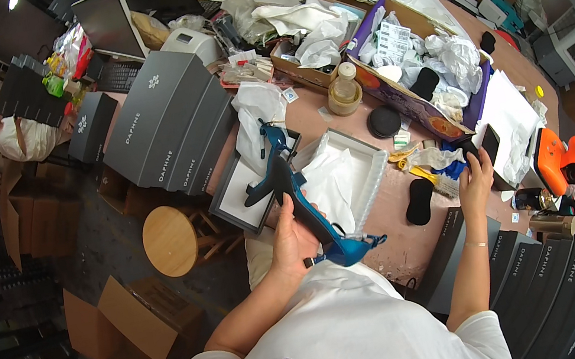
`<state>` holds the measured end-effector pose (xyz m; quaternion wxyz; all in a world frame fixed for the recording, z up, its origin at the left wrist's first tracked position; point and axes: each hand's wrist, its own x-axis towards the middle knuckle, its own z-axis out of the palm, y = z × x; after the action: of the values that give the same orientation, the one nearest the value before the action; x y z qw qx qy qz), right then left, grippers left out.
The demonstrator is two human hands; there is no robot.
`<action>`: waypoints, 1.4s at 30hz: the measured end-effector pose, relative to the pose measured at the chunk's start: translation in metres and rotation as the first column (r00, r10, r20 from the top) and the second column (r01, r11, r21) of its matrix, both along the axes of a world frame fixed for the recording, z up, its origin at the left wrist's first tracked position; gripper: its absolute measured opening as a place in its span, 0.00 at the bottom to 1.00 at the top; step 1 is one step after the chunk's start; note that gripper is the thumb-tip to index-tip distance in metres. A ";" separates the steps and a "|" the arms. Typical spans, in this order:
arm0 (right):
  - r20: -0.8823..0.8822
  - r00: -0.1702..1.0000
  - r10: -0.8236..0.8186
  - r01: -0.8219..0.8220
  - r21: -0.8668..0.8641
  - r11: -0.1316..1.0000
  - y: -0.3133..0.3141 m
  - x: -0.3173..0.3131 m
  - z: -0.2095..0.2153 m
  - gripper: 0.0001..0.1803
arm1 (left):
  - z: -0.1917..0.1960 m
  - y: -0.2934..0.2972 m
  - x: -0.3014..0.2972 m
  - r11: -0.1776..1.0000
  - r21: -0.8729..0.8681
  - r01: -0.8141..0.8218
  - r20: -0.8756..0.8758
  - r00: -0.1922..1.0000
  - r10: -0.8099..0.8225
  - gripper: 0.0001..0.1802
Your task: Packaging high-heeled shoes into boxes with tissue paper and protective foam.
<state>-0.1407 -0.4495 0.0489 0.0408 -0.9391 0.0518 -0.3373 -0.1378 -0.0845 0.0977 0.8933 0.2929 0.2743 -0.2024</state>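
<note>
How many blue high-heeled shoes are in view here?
2. One blue shoe is held in the left hand; the other shoe stands in the open box just beyond it. More may be hidden inside closed boxes.

Head-worn fisheye, steeply downward, near
</note>
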 end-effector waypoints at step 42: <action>0.206 0.916 0.345 0.297 0.232 -0.926 0.151 -0.074 -0.033 0.35 | -0.008 0.058 0.026 0.955 0.033 0.295 0.213 0.931 -0.295 0.25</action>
<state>-0.2142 -0.2980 0.0158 0.9512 -0.1144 0.2252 0.1772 -0.1122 -0.0262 0.0897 0.8772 0.3512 0.1287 -0.3010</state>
